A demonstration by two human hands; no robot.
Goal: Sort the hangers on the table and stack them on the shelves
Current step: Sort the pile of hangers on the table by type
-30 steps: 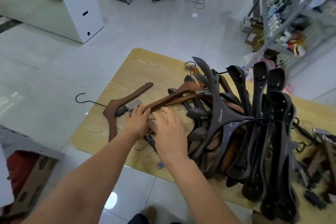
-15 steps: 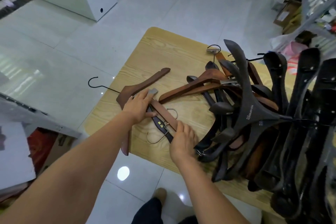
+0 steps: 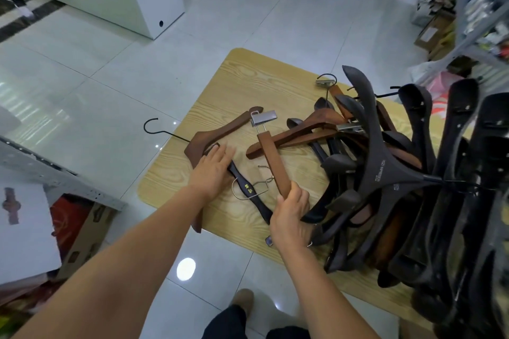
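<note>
Left hand flat, fingers straight, on dark hanger; right hand gripping clip hanger near end, bar pointing away, clip far

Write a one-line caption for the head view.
Right hand grips a brown clip hanger; left hand lies flat on a dark hanger beside the tangled pile on the table.

Glossy white tiled floor (lamp glare); white cabinet; cardboard box lower left.
</note>
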